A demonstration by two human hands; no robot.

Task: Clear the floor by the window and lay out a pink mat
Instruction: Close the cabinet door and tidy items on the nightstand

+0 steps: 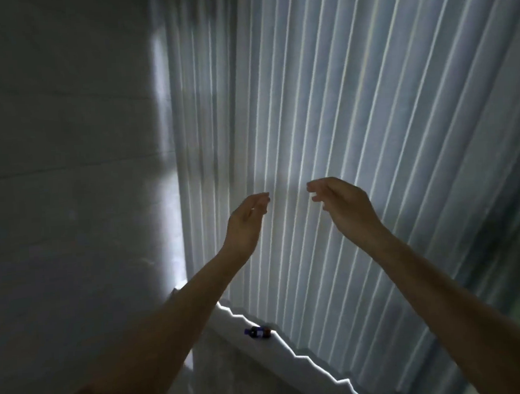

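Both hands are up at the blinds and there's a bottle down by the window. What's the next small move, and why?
Probably lower the right hand toward the bottle and pick it up. Both it and the left hand are raised, fingers relaxed, holding nothing, while the bottle lies on its side below the vertical blinds, where the floor needs clearing.

Dim, backlit through blinds [340,131], soft blur, edges warped
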